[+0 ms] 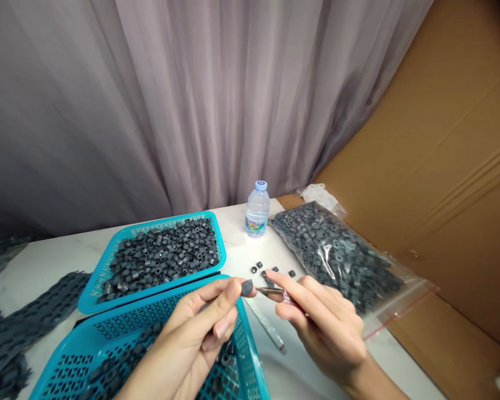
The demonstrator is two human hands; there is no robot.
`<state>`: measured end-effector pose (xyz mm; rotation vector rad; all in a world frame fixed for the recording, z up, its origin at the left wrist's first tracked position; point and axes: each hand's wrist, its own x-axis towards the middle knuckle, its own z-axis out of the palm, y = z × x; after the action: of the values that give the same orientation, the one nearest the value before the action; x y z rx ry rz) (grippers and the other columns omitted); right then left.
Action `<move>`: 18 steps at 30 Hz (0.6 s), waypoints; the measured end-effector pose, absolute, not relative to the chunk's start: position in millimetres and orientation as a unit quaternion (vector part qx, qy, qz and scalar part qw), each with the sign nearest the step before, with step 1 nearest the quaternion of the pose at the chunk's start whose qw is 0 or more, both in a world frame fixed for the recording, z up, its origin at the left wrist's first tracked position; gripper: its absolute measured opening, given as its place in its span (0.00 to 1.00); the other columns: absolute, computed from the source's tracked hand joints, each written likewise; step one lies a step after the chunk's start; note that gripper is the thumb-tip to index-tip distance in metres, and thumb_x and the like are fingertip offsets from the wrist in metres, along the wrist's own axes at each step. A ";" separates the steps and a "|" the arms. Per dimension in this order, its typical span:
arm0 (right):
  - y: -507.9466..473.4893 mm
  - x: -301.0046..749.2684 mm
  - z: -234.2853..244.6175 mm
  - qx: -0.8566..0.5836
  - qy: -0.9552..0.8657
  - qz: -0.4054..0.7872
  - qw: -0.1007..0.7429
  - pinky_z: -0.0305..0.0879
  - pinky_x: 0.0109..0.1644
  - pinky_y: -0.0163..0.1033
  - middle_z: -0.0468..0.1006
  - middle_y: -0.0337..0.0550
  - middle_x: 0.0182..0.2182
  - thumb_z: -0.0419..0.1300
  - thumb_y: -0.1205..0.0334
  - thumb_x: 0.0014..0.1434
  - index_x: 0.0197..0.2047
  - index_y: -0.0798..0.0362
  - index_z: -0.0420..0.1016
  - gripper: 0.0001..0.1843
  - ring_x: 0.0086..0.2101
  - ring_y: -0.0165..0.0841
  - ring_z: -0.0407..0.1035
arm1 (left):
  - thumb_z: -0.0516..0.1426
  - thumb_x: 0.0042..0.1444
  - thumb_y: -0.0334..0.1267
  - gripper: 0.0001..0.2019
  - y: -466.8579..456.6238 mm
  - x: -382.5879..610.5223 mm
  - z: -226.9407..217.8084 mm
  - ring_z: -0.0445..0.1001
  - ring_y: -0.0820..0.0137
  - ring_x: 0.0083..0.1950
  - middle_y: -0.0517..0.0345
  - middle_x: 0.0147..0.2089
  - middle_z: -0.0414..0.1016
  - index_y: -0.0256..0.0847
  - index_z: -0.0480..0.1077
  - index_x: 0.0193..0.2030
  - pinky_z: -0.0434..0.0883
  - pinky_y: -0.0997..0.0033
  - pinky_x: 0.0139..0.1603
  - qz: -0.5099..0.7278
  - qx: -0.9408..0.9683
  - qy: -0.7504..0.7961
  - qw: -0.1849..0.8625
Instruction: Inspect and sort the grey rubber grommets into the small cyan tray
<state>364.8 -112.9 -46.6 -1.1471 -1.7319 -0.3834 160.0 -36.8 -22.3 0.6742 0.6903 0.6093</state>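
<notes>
Between thumb and fingertips, my left hand (206, 319) pinches a small dark grey rubber-like piece (247, 287) above the near basket's right rim. My right hand (325, 319) is closed around a slim pointed metal tool with a pink handle (289, 298). Its metal tip meets or nearly meets the right side of the piece; I cannot tell whether it touches. Several loose small dark grey rings (254, 270) lie on the table just behind my fingers. The near turquoise basket (252, 355) stands below my left hand, holding more dark pieces.
A second turquoise basket (221, 244), full of dark pieces, sits farther back. To the right lies a clear zip bag (337, 244) of pieces beside a cardboard wall (441, 183). A water bottle (257, 211), a thin pale strip (266, 328) and perforated dark sheets (37, 311) are also on the table.
</notes>
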 end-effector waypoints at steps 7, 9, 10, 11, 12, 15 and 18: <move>-109.4 367.5 -45.5 -0.465 -0.732 -0.158 0.472 0.70 0.31 0.35 0.76 0.42 0.29 0.57 0.60 0.77 0.67 0.60 0.72 0.21 0.26 0.30 0.72 | 0.74 0.54 0.45 0.13 -36.1 159.6 -20.5 0.57 0.78 0.27 0.66 0.24 0.61 0.38 0.82 0.36 0.64 0.83 0.29 0.299 0.307 0.338 0.838; -107.5 367.5 -46.0 -0.466 -0.734 -0.162 0.466 0.68 0.30 0.34 0.75 0.41 0.29 0.57 0.60 0.77 0.66 0.61 0.73 0.20 0.26 0.30 0.71 | 0.74 0.54 0.45 0.13 -35.9 159.7 -20.8 0.58 0.78 0.27 0.66 0.24 0.62 0.38 0.82 0.37 0.64 0.83 0.30 0.297 0.306 0.337 0.839; -107.0 367.5 -46.1 -0.467 -0.735 -0.163 0.464 0.67 0.30 0.34 0.75 0.41 0.29 0.57 0.60 0.77 0.65 0.61 0.73 0.20 0.25 0.30 0.71 | 0.74 0.54 0.45 0.13 -36.0 159.6 -20.9 0.58 0.78 0.27 0.66 0.24 0.62 0.38 0.81 0.37 0.64 0.83 0.30 0.298 0.306 0.337 0.839; -106.7 367.6 -46.1 -0.466 -0.736 -0.164 0.463 0.67 0.30 0.35 0.75 0.41 0.29 0.56 0.60 0.77 0.65 0.62 0.73 0.20 0.25 0.30 0.70 | 0.74 0.55 0.45 0.13 -36.2 159.5 -21.1 0.58 0.78 0.27 0.65 0.24 0.63 0.38 0.81 0.37 0.64 0.83 0.30 0.300 0.308 0.337 0.838; -106.7 367.7 -45.9 -0.466 -0.737 -0.163 0.461 0.67 0.30 0.35 0.75 0.41 0.29 0.56 0.60 0.77 0.64 0.62 0.73 0.19 0.26 0.30 0.70 | 0.73 0.55 0.44 0.13 -36.5 159.3 -21.3 0.58 0.78 0.27 0.66 0.24 0.63 0.38 0.81 0.37 0.63 0.83 0.30 0.298 0.309 0.337 0.838; -107.5 368.1 -44.8 -0.461 -0.741 -0.167 0.459 0.65 0.30 0.35 0.75 0.42 0.29 0.56 0.60 0.77 0.64 0.62 0.73 0.19 0.26 0.30 0.69 | 0.73 0.57 0.44 0.13 -37.3 158.7 -22.3 0.57 0.79 0.26 0.66 0.23 0.62 0.37 0.80 0.36 0.62 0.83 0.29 0.292 0.314 0.336 0.839; -108.1 367.8 -44.1 -0.461 -0.740 -0.167 0.460 0.66 0.30 0.35 0.75 0.41 0.29 0.56 0.60 0.77 0.64 0.61 0.73 0.19 0.26 0.30 0.69 | 0.73 0.55 0.45 0.13 -36.9 158.6 -23.7 0.58 0.78 0.26 0.66 0.23 0.62 0.37 0.80 0.37 0.63 0.82 0.29 0.293 0.310 0.335 0.840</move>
<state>367.8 -108.1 -44.1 -1.1355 -1.8212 -0.4098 158.6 -36.9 -23.7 0.6552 0.7082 0.6194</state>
